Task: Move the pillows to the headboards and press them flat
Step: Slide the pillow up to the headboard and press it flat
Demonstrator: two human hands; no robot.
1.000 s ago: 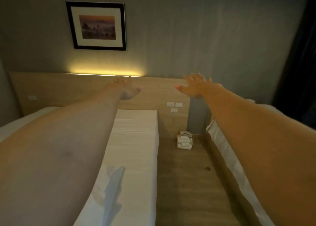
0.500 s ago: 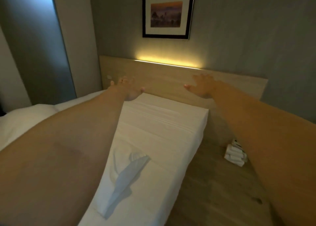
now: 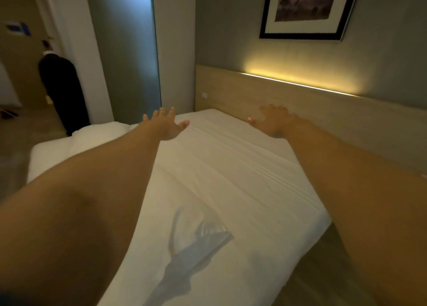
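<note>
A white pillow (image 3: pixel 97 132) lies at the far left side of the white bed (image 3: pixel 219 178), partly behind my left forearm. The wooden headboard (image 3: pixel 288 97) runs along the wall at the bed's far end. Both my arms stretch out over the mattress. My left hand (image 3: pixel 165 126) hovers with fingers spread, near the pillow's right end and holding nothing. My right hand (image 3: pixel 273 122) is also spread and empty, close to the headboard above the bed's top edge.
A framed picture (image 3: pixel 305 9) hangs above a lit strip on the headboard. A person in dark clothes (image 3: pixel 61 90) stands in the doorway area at the left. Wooden floor (image 3: pixel 323 271) shows to the right of the bed.
The view has swung left: the second bed and the folded towels on the floor have left the frame, and the pillow and doorway have come in. Both hands stay spread and outstretched.
</note>
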